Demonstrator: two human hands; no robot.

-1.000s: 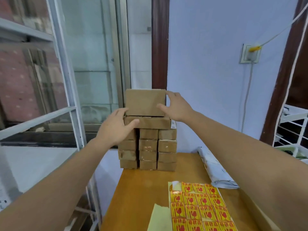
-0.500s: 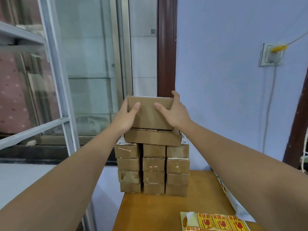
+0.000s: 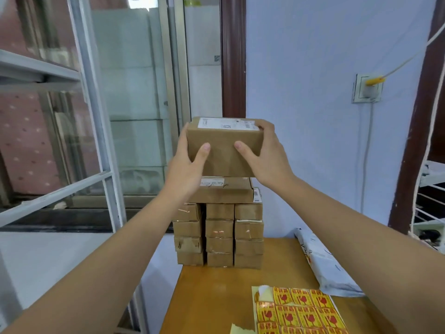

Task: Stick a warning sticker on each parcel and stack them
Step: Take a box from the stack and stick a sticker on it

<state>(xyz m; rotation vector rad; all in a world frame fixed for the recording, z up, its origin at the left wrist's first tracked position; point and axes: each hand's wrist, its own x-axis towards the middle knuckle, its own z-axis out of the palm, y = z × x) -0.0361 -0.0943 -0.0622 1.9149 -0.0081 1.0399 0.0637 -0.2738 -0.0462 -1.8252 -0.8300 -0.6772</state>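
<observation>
Head view: both hands grip one box (image 3: 222,150) from its sides, left hand (image 3: 186,168) and right hand (image 3: 267,156) with thumbs on the near face, held above a flat box (image 3: 224,191) that caps the stack (image 3: 219,235) at the counter (image 3: 216,292) far edge. White shipping label on the held box top, print too small to read; barcode label on the flat box's right end. Sticker sheet (image 3: 301,312), yellow with red marks, near right; grey mailer bag (image 3: 325,263) beside it. Window frame (image 3: 96,121) close left, wall socket (image 3: 367,88) right. Counter is bare between stack and sheet.
</observation>
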